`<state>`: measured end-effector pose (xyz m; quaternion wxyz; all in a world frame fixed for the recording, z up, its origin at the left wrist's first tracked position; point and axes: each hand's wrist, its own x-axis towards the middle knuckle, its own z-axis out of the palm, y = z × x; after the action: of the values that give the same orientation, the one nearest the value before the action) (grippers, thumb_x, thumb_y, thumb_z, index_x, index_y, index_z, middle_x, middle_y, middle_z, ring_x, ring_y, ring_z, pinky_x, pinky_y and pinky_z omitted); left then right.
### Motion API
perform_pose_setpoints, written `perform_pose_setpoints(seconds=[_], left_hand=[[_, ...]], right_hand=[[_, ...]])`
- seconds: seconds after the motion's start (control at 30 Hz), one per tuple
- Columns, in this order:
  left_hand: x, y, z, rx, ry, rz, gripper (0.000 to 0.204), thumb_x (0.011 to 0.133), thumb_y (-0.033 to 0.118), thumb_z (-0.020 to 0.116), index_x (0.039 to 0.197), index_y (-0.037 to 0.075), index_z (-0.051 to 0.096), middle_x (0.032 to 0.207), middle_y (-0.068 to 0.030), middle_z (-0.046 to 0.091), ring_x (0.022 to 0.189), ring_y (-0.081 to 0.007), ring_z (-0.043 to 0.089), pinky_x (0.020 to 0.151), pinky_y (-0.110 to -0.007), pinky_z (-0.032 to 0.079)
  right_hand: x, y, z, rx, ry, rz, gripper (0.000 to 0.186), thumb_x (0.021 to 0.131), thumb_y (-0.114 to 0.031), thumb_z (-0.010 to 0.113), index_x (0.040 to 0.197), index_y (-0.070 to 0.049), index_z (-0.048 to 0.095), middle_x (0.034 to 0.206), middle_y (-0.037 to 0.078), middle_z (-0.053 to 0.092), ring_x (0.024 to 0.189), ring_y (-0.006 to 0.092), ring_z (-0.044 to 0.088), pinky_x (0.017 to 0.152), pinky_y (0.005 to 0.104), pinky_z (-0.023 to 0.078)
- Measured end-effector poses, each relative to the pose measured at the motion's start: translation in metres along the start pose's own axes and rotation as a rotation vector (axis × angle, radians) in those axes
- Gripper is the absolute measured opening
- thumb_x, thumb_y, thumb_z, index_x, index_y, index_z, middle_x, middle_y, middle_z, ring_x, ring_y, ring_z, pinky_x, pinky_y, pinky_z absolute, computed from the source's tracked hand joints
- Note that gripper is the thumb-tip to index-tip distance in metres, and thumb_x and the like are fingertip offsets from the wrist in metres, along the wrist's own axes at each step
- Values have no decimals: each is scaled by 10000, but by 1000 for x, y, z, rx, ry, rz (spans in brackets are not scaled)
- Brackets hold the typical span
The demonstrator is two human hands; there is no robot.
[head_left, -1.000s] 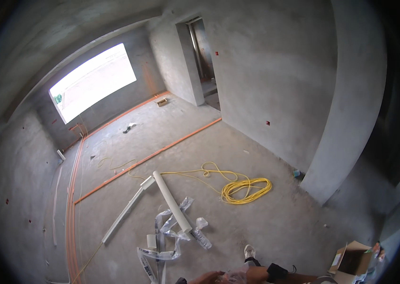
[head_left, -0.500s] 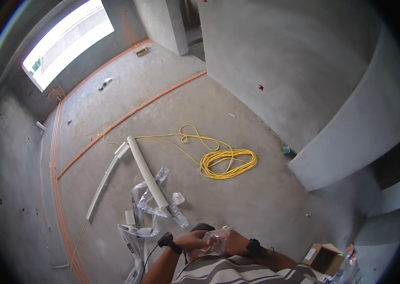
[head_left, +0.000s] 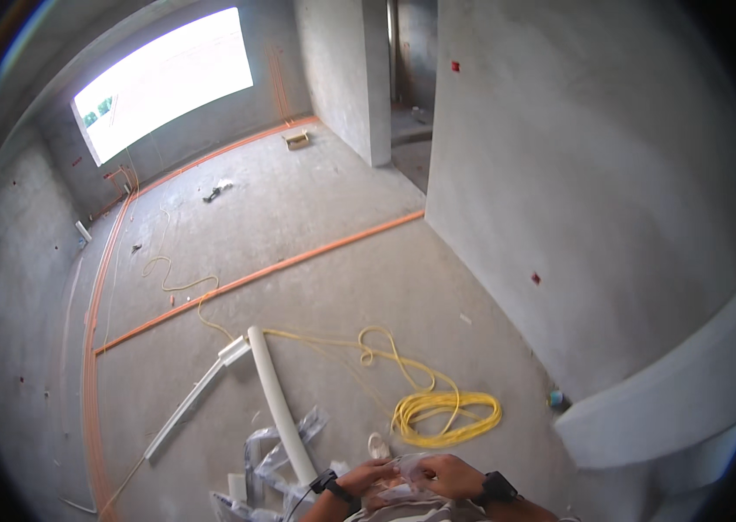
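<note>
Both left hand (head_left: pixel 367 478) and right hand (head_left: pixel 455 476) narrowly pinch some clear plastic (head_left: pixel 410 467).

On the floor (head_left: pixel 368 304), tube (head_left: pixel 279 404) left of cable coil (head_left: pixel 424 405).
Behind them, conduit line (head_left: pixel 324 250); nearer, plastic bag (head_left: pixel 410 468) between left hand (head_left: pixel 366 477) and right hand (head_left: pixel 457 478).

Clear, thin plastic wrapper (head_left: pixel 411 471), one: crumpled, glossy; held between left hand (head_left: pixel 368 477) and right hand (head_left: pixel 457 476), spanning the gap from one hand's fingers to the other's; exact outline too blurred to tell
</note>
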<state>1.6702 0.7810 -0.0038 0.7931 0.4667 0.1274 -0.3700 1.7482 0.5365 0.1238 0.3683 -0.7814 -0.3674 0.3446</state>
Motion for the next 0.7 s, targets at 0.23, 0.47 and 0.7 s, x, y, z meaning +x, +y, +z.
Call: perform_pose_setpoints(seconds=[0.23, 0.47, 0.7], left_hand=[[68, 110, -168, 100, 28, 245, 391, 933, 65, 607, 1317, -10, 600, 1261, -92, 636, 1181, -221, 604, 997, -340, 495], [101, 292, -238, -249, 325, 169, 475, 994, 215, 632, 1429, 59, 524, 1117, -106, 709, 852, -194, 696, 695, -315, 578], [227, 495, -334, -373, -45, 190, 441, 1039, 310, 556, 1361, 10, 547, 1171, -216, 696, 990, -330, 716, 859, -459, 599]], right_hand=[[163, -8, -152, 926, 462, 177, 198, 1040, -158, 600, 1161, -16, 665, 966, 65, 720, 774, 140, 668, 695, 239, 533], [334, 97, -213, 1395, 482, 254, 181, 1029, -44, 544, 1192, -36, 622, 1037, 89, 694, 864, 164, 665, 766, 280, 553], [560, 140, -357, 988, 264, 152, 304, 1019, -111, 614, 1281, 40, 580, 1135, 109, 688, 1003, 147, 653, 898, 288, 540]])
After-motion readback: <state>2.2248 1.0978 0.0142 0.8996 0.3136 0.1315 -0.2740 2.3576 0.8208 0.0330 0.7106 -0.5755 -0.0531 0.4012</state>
